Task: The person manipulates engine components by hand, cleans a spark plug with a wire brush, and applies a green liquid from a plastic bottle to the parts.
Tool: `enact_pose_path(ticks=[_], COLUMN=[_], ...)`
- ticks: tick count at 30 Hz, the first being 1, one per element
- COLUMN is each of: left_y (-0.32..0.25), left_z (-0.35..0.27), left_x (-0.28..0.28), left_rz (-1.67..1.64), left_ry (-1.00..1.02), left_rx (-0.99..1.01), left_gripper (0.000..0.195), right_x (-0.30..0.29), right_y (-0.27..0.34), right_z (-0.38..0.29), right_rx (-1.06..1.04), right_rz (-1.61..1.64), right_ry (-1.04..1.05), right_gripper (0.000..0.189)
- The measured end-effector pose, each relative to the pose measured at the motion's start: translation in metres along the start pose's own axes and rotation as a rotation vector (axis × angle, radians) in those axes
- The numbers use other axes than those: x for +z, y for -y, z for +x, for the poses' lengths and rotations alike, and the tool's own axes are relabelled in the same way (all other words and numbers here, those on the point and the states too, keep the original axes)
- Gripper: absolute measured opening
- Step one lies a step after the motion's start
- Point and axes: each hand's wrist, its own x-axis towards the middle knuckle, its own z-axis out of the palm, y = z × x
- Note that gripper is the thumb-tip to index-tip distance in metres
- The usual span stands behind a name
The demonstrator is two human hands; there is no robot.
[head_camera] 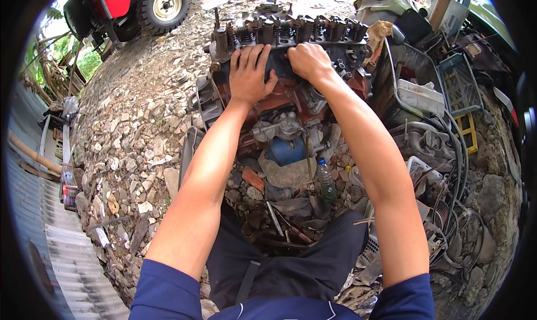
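In front of me stands an engine (272,102) with a reddish-brown block. Along its top runs a row of rocker arms and valve springs (289,28) on the cylinder head, uncovered. My left hand (251,72) lies palm down on the dark near side of the head, thumb spread, fingertips at its upper edge. My right hand (309,60) rests beside it with curled fingers against the same edge. Whether something is inside those fingers is hidden. Below the hands are a cast metal fuel pump (289,125) and a blue oil filter (287,150).
A plastic bottle with a blue cap (327,181) stands on the rubble near a broken red brick (253,178). Hoses (457,152) and a crate (460,83) crowd the right. Corrugated sheet metal (71,261) edges the left. A red vehicle (115,1) is parked beyond.
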Motion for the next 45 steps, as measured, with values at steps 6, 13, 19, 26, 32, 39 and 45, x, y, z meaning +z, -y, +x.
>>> enact_pose_path(ticks=[6, 13, 19, 26, 32, 39, 45], left_y=[0.001, 0.000, 0.003, 0.000, 0.001, 0.002, 0.001], left_z=[0.000, 0.000, -0.002, 0.001, 0.000, -0.001, -0.001], left_x=[-0.001, 0.000, -0.001, -0.001, 0.001, 0.000, 0.001], left_rz=[0.004, -0.017, -0.006, -0.003, 0.003, -0.001, -0.011], left_ry=[0.013, -0.004, 0.004, -0.002, -0.010, -0.002, -0.001], left_rx=[0.005, 0.008, 0.010, 0.012, 0.012, 0.013, 0.011], left_gripper=[0.063, 0.063, 0.064, 0.063, 0.063, 0.063, 0.064], right_x=[-0.002, -0.005, -0.015, -0.009, 0.003, -0.004, -0.005], right_y=[0.002, 0.003, 0.013, 0.005, 0.002, 0.006, 0.012], right_z=[0.000, 0.000, -0.002, -0.003, 0.000, -0.001, -0.007], right_rx=[0.018, 0.108, 0.077, -0.003, -0.003, 0.048, 0.074], right_rz=[0.005, 0.082, -0.007, -0.027, -0.029, -0.010, -0.049], right_ry=[0.003, 0.064, 0.092, -0.030, -0.073, 0.022, -0.097], right_gripper=[0.022, 0.021, 0.017, 0.018, 0.019, 0.019, 0.015])
